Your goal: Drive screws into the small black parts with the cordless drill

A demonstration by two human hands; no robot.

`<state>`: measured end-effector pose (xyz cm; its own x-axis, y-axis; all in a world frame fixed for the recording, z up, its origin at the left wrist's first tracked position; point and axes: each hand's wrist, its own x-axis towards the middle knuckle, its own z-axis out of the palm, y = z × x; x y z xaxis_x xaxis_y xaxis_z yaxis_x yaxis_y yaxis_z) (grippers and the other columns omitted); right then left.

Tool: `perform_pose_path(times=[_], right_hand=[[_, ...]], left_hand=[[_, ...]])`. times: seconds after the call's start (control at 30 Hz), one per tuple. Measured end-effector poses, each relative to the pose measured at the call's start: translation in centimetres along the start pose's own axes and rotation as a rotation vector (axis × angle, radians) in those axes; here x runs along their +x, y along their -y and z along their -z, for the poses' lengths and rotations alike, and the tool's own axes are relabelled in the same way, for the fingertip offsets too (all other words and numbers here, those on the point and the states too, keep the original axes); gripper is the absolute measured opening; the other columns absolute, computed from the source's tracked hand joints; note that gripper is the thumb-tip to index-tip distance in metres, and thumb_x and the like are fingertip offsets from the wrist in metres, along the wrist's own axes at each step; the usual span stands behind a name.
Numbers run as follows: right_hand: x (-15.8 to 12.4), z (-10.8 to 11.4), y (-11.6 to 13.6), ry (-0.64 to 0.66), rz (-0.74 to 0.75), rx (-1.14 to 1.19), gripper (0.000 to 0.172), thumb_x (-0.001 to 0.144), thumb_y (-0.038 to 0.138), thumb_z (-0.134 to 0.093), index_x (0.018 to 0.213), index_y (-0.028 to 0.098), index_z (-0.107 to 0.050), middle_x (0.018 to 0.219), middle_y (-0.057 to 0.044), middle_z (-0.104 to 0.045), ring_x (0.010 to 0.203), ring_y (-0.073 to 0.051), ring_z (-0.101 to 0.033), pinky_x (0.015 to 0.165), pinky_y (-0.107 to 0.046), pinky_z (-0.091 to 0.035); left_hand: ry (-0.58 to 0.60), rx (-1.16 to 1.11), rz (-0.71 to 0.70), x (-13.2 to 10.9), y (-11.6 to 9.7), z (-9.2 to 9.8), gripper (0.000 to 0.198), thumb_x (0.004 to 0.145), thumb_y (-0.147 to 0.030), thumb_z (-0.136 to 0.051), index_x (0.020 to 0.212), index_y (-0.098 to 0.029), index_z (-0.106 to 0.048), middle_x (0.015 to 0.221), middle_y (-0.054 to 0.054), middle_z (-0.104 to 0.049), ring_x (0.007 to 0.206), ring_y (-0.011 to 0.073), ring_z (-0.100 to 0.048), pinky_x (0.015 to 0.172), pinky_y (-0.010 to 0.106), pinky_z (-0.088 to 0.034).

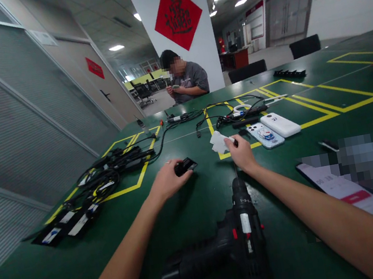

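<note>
My left hand (170,181) is closed round a small black block (186,164) with pale print, at the table's surface; its exact kind does not show. Pinched in my right hand (242,154) is a crumpled white tissue (219,143). A short dark tip shows at those fingers too, too small to name. Between my forearms a black cordless drill (247,225) lies on its side, its handle towards the left and its chuck facing away from me. A thin bit points from the chuck to just under my right hand.
Tangled black cables (112,167) cover the left side of the green table (171,135). Beyond my right hand lie a patterned phone case (265,135) and a white power bank (280,125). A lit phone (347,190) is at right. Across the table sits a person (190,78).
</note>
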<state>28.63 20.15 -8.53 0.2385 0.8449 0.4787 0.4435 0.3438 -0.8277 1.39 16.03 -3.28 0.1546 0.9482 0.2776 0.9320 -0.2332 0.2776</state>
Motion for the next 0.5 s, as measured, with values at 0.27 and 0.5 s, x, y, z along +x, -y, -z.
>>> perform_pose_path(times=[0.27,0.5], right_hand=[[-0.2,-0.2,0.3,0.074,0.06,-0.081,0.035,0.088,0.05,-0.046,0.087,0.019,-0.063,0.069,-0.002,-0.061,0.062,-0.017,-0.054,0.058,-0.026,-0.034],[-0.3,-0.2,0.3,0.095,0.076,-0.095,0.035,0.088,0.049,-0.047,0.088,0.019,-0.064,0.067,-0.002,-0.06,0.062,-0.016,-0.054,0.059,-0.025,-0.034]], left_hand=[[-0.086,0.222,0.56,-4.8,11.2,7.7,0.052,0.085,-0.054,-0.055,0.118,-0.014,-0.055,0.113,0.012,-0.063,0.1,0.0264,-0.062,0.088,0.047,-0.05],[0.068,0.245,0.717,-7.0,14.6,5.1,0.041,0.09,-0.045,-0.053,0.119,-0.015,-0.054,0.112,0.01,-0.062,0.093,0.0226,-0.063,0.081,0.042,-0.053]])
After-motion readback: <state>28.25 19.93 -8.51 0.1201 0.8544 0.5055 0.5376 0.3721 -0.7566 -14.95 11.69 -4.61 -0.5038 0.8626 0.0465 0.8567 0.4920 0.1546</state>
